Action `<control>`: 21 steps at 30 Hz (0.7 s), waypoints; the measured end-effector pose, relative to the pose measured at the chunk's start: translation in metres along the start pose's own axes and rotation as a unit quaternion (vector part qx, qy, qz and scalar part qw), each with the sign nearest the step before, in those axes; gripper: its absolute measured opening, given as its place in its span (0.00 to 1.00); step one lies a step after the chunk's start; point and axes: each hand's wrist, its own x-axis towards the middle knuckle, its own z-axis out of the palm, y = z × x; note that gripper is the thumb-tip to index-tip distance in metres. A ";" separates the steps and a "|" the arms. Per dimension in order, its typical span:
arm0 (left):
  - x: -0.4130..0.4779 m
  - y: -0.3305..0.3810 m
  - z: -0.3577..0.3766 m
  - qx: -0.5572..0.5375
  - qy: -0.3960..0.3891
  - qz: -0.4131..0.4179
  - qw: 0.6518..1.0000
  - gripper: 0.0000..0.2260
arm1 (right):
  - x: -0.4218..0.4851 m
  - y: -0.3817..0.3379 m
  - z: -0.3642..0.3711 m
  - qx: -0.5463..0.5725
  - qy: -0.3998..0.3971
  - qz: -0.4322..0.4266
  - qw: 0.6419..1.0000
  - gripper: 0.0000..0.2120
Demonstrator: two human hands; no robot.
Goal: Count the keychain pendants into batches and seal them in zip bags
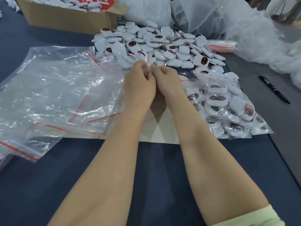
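Zip bag: its red zip strip stands upright, pinched between the fingertips of both hands. The left hand grasps one side and the right hand the other, knuckles nearly meeting. The bag body drops below the palms and is hidden, so I cannot tell what it contains.

Loose pendants: a heap just beyond the fingertips, with white shells, dark red faces and metal clasps.
Filled bags: just right of the right wrist.
Empty bags: spread left of the left hand.
Marker: well right of the right hand.
Cardboard box: far beyond the left hand.

Risks, as judged:
- The film looks slick. If the pinch slips, the bag could tip toward the heap, mix counted pieces with uncounted ones and spoil the batch.
- A clasp or a fold of film caught in the strip would leave a gap in the seal.
- Uneven pressing along the strip would also leave a gap.
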 end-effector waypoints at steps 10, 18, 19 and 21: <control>0.013 -0.009 0.005 -0.113 -0.022 -0.082 0.990 0.07 | 0.000 0.006 0.006 0.023 0.022 -0.057 0.998 0.18; 0.014 -0.013 0.007 -0.096 -0.021 -0.065 0.993 0.05 | -0.002 0.008 0.011 0.074 0.101 -0.051 0.991 0.05; 0.014 -0.012 0.006 -0.088 -0.010 -0.060 0.994 0.05 | -0.002 0.007 0.011 0.078 0.104 -0.055 0.990 0.06; 0.012 -0.009 0.004 -0.077 0.008 -0.044 0.996 0.05 | -0.003 0.006 0.012 0.097 0.105 -0.066 0.988 0.10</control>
